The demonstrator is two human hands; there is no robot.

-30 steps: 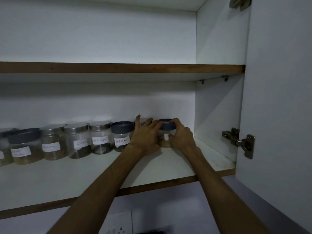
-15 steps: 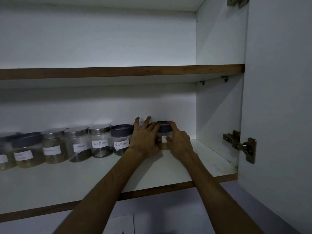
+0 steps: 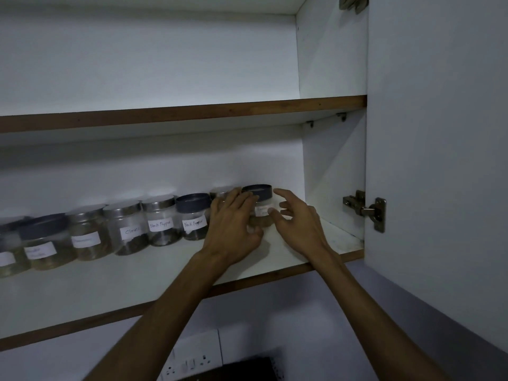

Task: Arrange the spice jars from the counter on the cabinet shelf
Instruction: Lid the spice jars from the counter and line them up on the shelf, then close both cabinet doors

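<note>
A row of labelled spice jars stands along the back of the lower cabinet shelf (image 3: pixel 137 281). Among them are a cloves jar (image 3: pixel 129 231) with a steel lid and two black pepper jars (image 3: pixel 162 221) (image 3: pixel 193 217). At the right end is a dark-lidded jar (image 3: pixel 261 200) with a white label. My left hand (image 3: pixel 233 229) rests against this jar's left side, fingers spread, and hides a steel-lidded jar (image 3: pixel 221 192) behind it. My right hand (image 3: pixel 298 222) hovers just right of the jar, fingers apart, not gripping it.
The open cabinet door (image 3: pixel 439 160) hangs at the right with a metal hinge (image 3: pixel 365 209). The upper shelf (image 3: pixel 192 112) runs above the jars. A wall socket (image 3: pixel 192 358) sits below the cabinet. Bare shelf lies right of the last jar.
Both hands held the dark-lidded jar at the row's right end; now the right hand has let go and drawn back, and the left hand has loosened with fingers spread.
</note>
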